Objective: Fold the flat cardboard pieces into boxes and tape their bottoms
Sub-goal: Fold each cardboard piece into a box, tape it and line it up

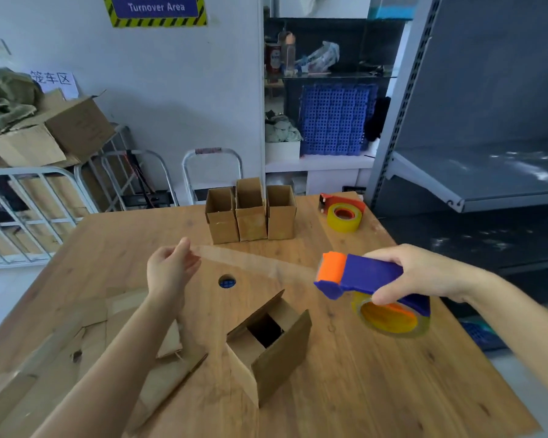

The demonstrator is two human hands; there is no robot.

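Right hand (415, 273) closed round blue tape dispenser (370, 279), raised above the wooden table (393, 390), right of the half-folded box (269, 343). Left hand (171, 270) pinching the free end of clear tape strip (253, 259), fingers loosely curled, strip stretched taut above that box. Box flaps not yet shut. Flat cardboard pieces (76, 358) left of box. Three finished boxes (250, 211) beyond it.

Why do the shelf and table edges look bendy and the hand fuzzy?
Head view: the wide-angle lens curves the grey shelf and table edges; the right hand and tape dispenser look slightly motion-blurred; light is soft, with little glare.
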